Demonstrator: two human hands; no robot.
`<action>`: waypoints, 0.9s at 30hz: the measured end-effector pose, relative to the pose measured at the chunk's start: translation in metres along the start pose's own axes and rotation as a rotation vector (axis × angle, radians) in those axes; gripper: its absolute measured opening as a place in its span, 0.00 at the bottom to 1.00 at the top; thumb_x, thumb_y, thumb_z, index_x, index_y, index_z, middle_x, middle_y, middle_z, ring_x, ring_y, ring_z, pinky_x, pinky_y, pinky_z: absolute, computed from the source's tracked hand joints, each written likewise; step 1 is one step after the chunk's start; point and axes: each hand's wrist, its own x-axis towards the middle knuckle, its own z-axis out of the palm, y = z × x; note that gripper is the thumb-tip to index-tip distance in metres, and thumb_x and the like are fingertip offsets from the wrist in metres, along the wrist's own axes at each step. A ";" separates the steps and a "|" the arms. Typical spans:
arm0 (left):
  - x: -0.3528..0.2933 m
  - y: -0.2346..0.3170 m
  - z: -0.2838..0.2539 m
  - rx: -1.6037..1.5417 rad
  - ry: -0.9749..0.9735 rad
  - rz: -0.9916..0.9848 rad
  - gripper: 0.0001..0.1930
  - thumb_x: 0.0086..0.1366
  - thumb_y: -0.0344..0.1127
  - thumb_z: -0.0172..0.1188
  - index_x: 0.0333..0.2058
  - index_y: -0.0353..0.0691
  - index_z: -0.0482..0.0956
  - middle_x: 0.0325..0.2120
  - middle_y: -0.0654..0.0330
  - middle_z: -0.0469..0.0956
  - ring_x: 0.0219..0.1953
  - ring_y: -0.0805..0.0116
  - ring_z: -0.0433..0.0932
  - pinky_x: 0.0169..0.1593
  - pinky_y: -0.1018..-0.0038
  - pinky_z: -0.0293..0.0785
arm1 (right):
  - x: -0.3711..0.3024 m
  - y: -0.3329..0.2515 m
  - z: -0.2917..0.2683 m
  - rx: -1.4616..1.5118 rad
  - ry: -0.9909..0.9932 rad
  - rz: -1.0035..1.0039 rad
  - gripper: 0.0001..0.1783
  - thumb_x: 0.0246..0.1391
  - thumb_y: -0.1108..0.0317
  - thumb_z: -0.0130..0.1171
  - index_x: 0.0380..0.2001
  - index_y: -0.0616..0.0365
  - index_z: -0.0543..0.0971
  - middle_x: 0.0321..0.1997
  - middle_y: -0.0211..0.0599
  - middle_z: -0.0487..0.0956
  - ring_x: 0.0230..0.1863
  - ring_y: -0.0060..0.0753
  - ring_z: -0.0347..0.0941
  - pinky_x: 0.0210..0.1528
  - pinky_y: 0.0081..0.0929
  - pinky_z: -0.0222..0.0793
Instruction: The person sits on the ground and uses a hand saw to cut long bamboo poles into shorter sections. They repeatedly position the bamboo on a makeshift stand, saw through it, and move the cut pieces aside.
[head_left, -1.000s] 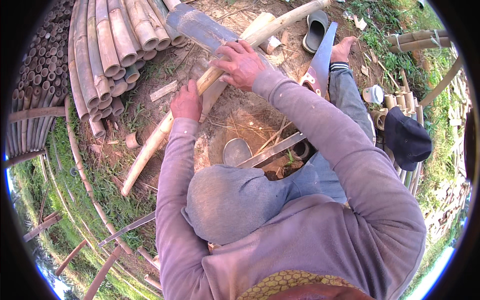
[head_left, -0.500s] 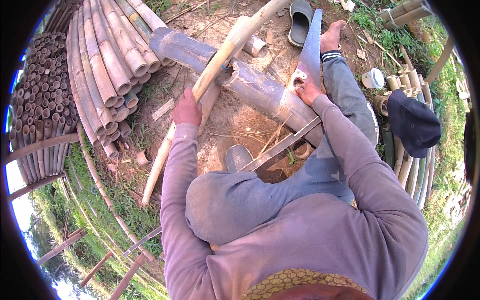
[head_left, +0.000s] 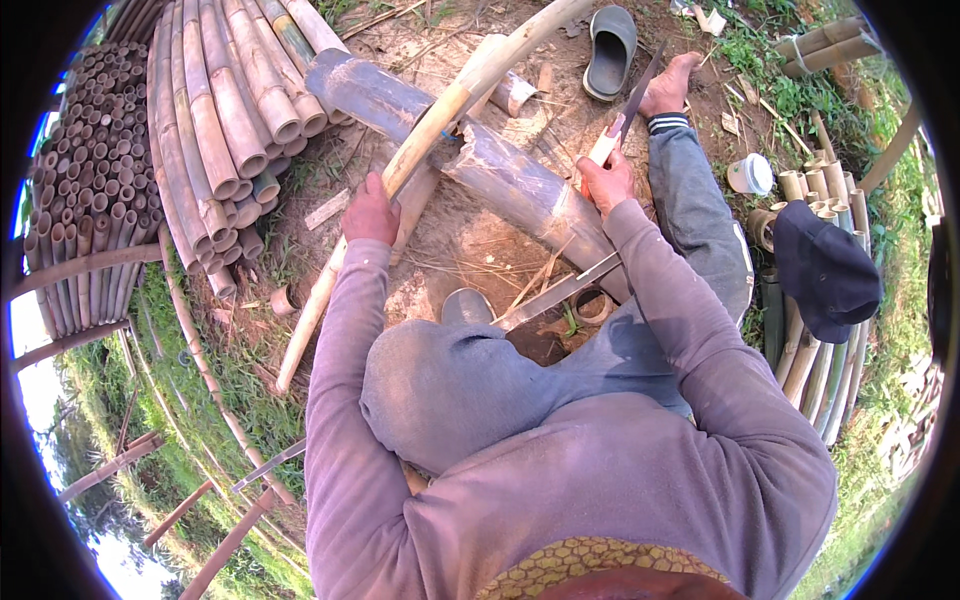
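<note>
My left hand is closed around a pale, slightly bent wooden pole, which slants across the work spot. In my right hand is the handle of a handsaw. Its blade points away from me and shows almost edge-on, apart from the pole. A thick dark-grey bamboo culm lies crosswise beneath the pole, just left of my right hand. The culm has a jagged broken patch close to where the pole crosses it.
Stacked bamboo poles lie at the far left. A long flat metal strip crosses near my knees. A loose clog rests by my bare foot. At right are a white cup, a dark cap and upright bamboo pieces.
The saw has turned from showing its broad side to nearly edge-on, and my right hand has shifted slightly left. My left hand stays on the pole.
</note>
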 end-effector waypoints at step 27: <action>0.001 0.007 -0.007 0.001 -0.024 -0.024 0.27 0.63 0.42 0.71 0.56 0.50 0.67 0.48 0.52 0.81 0.48 0.43 0.85 0.48 0.48 0.81 | -0.144 -0.070 -0.107 -0.136 -0.131 -0.852 0.19 0.57 0.75 0.72 0.49 0.72 0.80 0.43 0.49 0.85 0.38 0.36 0.83 0.43 0.30 0.78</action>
